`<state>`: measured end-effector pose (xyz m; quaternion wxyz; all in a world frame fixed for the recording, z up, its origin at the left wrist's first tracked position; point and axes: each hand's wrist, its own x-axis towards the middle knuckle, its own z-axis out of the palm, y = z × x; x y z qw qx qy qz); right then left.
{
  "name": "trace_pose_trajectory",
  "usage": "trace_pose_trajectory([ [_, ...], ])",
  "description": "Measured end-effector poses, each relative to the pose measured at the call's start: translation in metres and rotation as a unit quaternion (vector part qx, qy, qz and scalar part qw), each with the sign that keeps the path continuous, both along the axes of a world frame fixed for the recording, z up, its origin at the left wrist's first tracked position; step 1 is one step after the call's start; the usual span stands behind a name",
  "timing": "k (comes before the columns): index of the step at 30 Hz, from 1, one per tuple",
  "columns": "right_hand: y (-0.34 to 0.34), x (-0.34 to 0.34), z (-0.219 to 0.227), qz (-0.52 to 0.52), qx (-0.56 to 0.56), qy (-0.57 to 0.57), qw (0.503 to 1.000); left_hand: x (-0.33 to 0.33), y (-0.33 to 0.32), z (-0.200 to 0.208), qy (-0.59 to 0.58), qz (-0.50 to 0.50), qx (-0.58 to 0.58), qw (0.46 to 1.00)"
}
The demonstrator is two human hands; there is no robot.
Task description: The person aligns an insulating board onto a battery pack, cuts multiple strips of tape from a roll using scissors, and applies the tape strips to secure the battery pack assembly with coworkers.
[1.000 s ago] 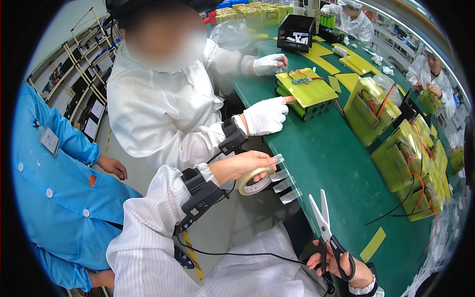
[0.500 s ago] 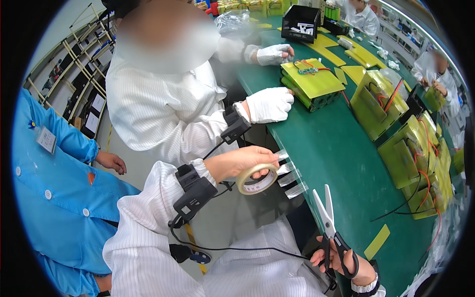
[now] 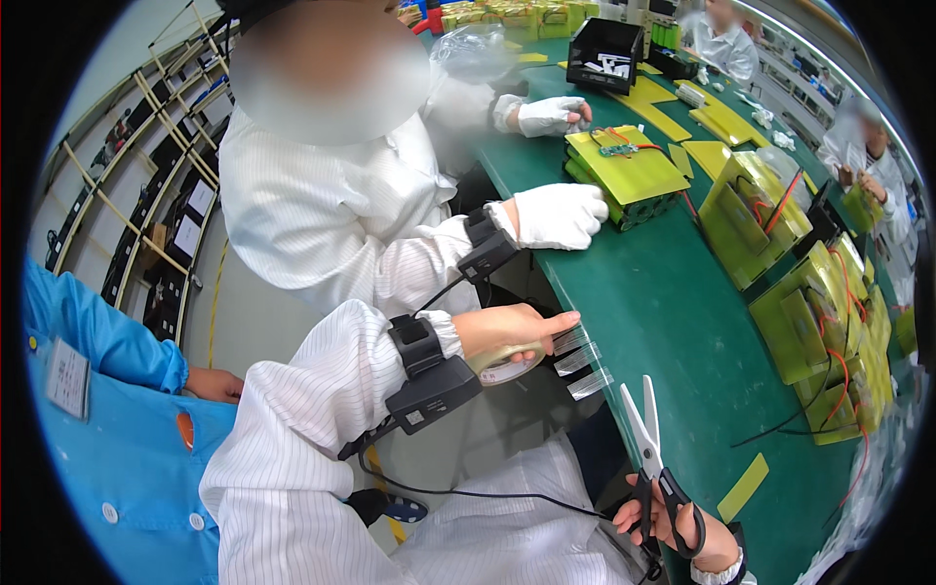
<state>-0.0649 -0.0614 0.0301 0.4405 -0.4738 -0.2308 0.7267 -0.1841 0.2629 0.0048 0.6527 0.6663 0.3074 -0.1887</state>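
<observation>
My left hand grips a roll of clear tape, which hangs below the palm. One digit of that hand stretches to the table's edge, over the end of a tape strip. Several short strips of clear tape stick out from this edge, just below the hand. At the lower right, my right hand holds a pair of scissors by its black handles. Their pale blades are spread and point up and away, close to the table's edge. The fingers under the roll are partly hidden.
Beside me on the left, a person in white gloves touches a yellow-green battery pack on the green table. More wired packs line the right. A black bin stands farther back. Someone in blue stands at left.
My left hand has moved right, and its extended digit now meets the table's edge. The tape roll has tilted flatter. My right hand stays nearly where it was with the scissors.
</observation>
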Motion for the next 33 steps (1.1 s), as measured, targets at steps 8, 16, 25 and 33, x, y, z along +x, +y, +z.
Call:
trace_pose_trajectory([
  [8,0.018,0.002,0.007,0.017,0.015,-0.004,1.000,-0.022,0.003,-0.002,0.023,-0.012,-0.061,0.998],
  [16,0.075,-0.008,0.023,0.095,-0.027,-0.122,0.988,-0.048,0.004,-0.008,-0.067,0.027,-0.064,0.995],
  [25,0.112,-0.027,0.024,0.085,-0.048,-0.202,0.975,-0.057,-0.002,0.005,-0.073,0.093,-0.052,0.992],
  [33,0.119,-0.030,0.016,0.025,-0.057,-0.200,0.978,-0.046,0.003,-0.004,-0.065,0.084,-0.049,0.993],
])
